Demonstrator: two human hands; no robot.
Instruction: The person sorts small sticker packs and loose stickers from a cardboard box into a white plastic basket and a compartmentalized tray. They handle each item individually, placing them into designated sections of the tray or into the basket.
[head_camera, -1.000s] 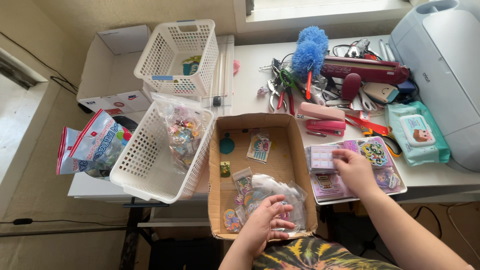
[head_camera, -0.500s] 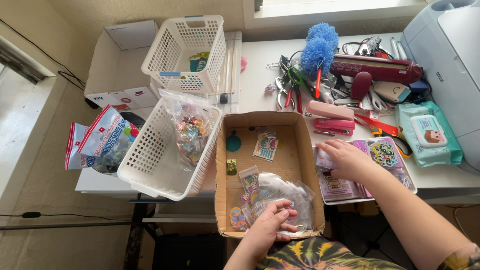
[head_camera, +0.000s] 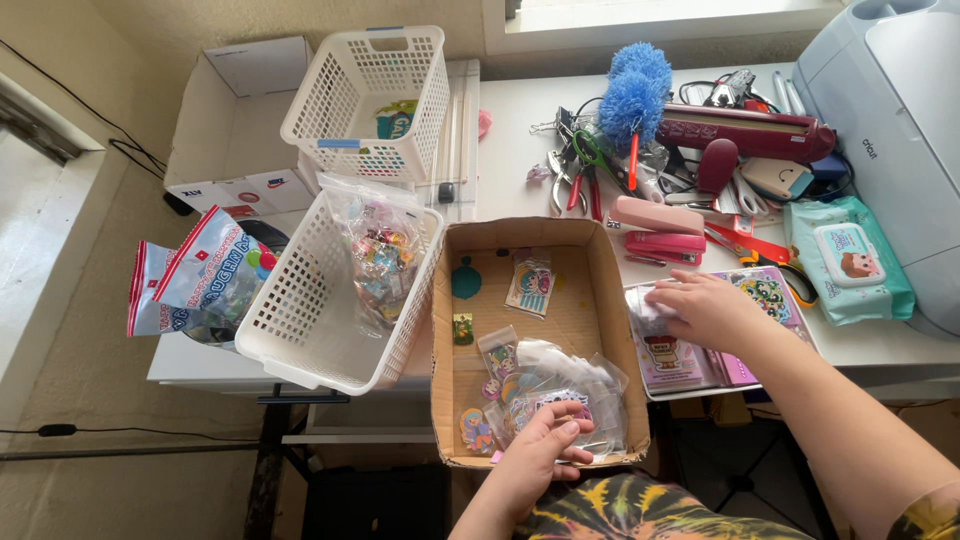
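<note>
At the lower middle of the frame the left hand (head_camera: 545, 440) rested in the near end of a shallow cardboard box (head_camera: 600, 300), its fingers curled over a pile of clear packets of stickers (head_camera: 565, 385) and pinching the nearest 1 against the thumb. Farther up the box floor lay a teal round charm (head_camera: 466, 279), a small packet with a cartoon figure (head_camera: 530, 283) and a tiny green piece (head_camera: 462, 329).

To the right of the box the right hand (head_camera: 708, 308) lay palm down, fingers spread and slightly bent, pressing on a small clear sleeve atop a stack of pink sticker sheets (head_camera: 690, 362); whether it actually gripped the sleeve could not be told.

Left of the box stood a white plastic basket (head_camera: 300, 320) holding a clear bag of trinkets (head_camera: 378, 255), with a second white basket (head_camera: 330, 110) above it. In the upper right of the frame sat a pink stapler (head_camera: 660, 230), a blue duster (head_camera: 630, 90), a pack of wet wipes (head_camera: 848, 260) and a pale blue cutting machine (head_camera: 890, 120).
</note>
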